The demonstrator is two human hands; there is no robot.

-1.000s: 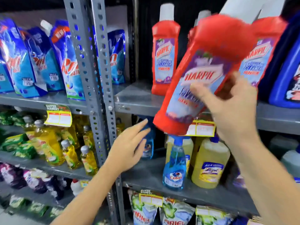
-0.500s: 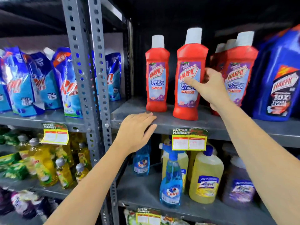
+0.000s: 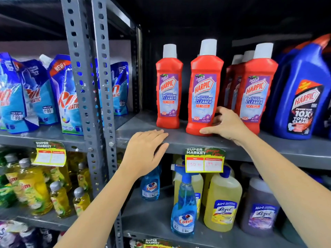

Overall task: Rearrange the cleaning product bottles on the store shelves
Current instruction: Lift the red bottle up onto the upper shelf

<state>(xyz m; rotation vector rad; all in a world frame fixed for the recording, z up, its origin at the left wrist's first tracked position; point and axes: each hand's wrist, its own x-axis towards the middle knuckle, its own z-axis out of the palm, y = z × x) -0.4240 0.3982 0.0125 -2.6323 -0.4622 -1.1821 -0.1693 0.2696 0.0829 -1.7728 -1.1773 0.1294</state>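
Three red Harpic bottles front the upper shelf (image 3: pixel 179 138); my right hand (image 3: pixel 226 125) cups the middle bottle (image 3: pixel 204 90) low, fingers spread. My left hand (image 3: pixel 146 151) lies flat, fingers together. A careless nudge could topple it.

Blue Rin detergent pouches (image 3: pixel 68 97) stand upright in a row on the left-bay shelf (image 3: pixel 26 138), several printed with "99" price marks. Two perforated grey steel uprights (image 3: pixel 100 86) separate the bays. A yellow "Super Market" price tag (image 3: pixel 50 154) hangs from the left-bay shelf's front edge; a matching tag (image 3: pixel 205 161) with red-bordered price panels hangs from the right-bay shelf (image 3: pixel 179 140). Green packs (image 3: pixel 5 192) lie at the far left on the level below. Purple-and-white pouches (image 3: pixel 12 235), blurred, occupy the bottom-left corner.
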